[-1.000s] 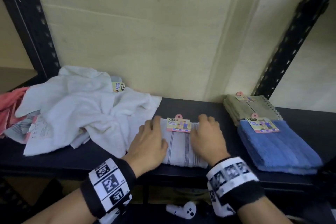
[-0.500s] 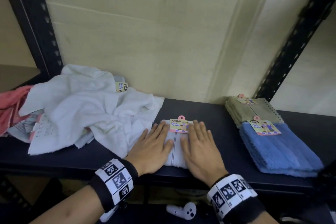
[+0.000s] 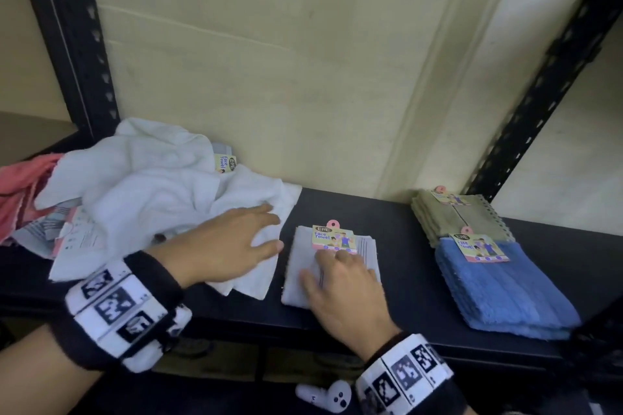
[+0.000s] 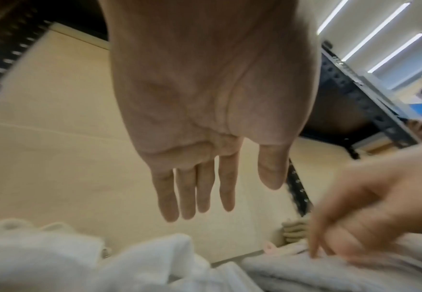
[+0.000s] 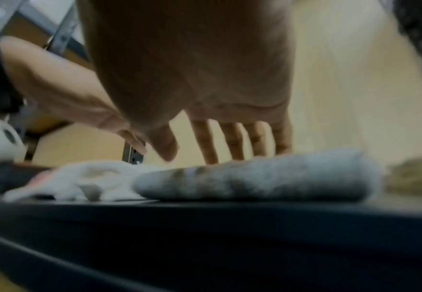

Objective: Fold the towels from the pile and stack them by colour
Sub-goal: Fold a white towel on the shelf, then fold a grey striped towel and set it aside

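A folded grey striped towel (image 3: 303,280) (image 5: 254,177) with a paper tag lies mid-shelf. My right hand (image 3: 340,283) (image 5: 229,142) rests on it, fingers fairly straight, tips touching the cloth. My left hand (image 3: 236,242) (image 4: 204,187) hovers flat with straight fingers over the corner of a loose white towel (image 3: 151,199) (image 4: 79,262) in the pile at the left. At the right lie a folded blue towel (image 3: 502,293) and behind it a folded olive towel (image 3: 455,216), both tagged.
A pink towel (image 3: 20,192) and striped cloth (image 3: 50,222) lie under the white pile at the far left. Black shelf uprights (image 3: 67,37) (image 3: 553,71) frame the bay, with a beige wall behind. A white controller (image 3: 323,396) lies below the dark shelf (image 3: 397,222).
My left hand has left the grey towel and moved left over the white towel's corner. My right hand stays on the grey towel, which now looks folded narrower.
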